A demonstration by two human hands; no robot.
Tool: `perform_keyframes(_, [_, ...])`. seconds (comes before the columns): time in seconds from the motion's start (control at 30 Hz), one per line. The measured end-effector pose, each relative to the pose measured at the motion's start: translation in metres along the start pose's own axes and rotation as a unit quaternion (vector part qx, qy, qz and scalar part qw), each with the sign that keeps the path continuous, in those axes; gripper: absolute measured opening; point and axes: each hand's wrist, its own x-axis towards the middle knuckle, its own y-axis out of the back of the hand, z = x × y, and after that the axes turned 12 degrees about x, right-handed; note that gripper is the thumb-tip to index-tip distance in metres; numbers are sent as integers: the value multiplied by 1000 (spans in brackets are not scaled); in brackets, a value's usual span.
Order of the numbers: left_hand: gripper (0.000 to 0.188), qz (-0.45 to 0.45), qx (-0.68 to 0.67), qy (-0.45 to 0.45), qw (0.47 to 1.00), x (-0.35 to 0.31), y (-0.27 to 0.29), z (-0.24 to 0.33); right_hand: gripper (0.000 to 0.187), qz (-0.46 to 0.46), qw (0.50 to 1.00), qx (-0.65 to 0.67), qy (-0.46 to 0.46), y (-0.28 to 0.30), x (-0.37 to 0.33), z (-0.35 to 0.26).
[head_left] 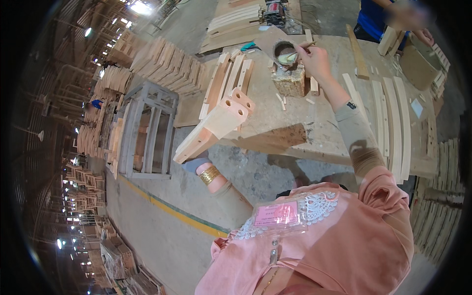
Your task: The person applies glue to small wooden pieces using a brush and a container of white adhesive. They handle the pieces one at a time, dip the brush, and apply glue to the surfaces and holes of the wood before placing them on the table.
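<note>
My left hand, in a grey glove, holds two pale wooden pieces from below at their near end. Their far ends are broad, with round drilled holes, and tilt up over the table edge. The wood hides most of those fingers. My right hand is closed on a thin stick at the rim of a dark, crusted pot. Pale, glue-like stuff shows inside the pot, which sits on a stained block. The stick's lower end cannot be made out.
More wooden pieces lie on the worktable behind my left hand. Long curved slats lie at the right. A grey frame stand and stacked wooden parts stand left. Another person works at the far right.
</note>
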Motion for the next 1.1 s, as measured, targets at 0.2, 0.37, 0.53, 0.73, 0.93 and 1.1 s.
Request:
perform_keyframes(0.2, [42,1,-27,24,999,-5,-15,-9,27,20,996,64,-63,8,-7,5])
perform_keyframes(0.37, [42,9,-44,60,997,3,-18,-22,30,105,944,262,-170,5,-17,25])
perform_keyframes(0.53, [47,-41,319,-184,929,16,20,1,27,126,895,336,-264,-13,-28,23])
perform_keyframes(0.73, [53,96,-79,53,991,-12,-35,-17,24,135,846,431,-282,4,-24,44])
perform_keyframes(0.93, [52,73,-90,78,990,5,-18,-25,22,128,859,429,-249,8,-16,49])
perform_keyframes(1.1, [53,22,-68,53,996,26,2,-26,21,167,820,430,-338,10,-5,44])
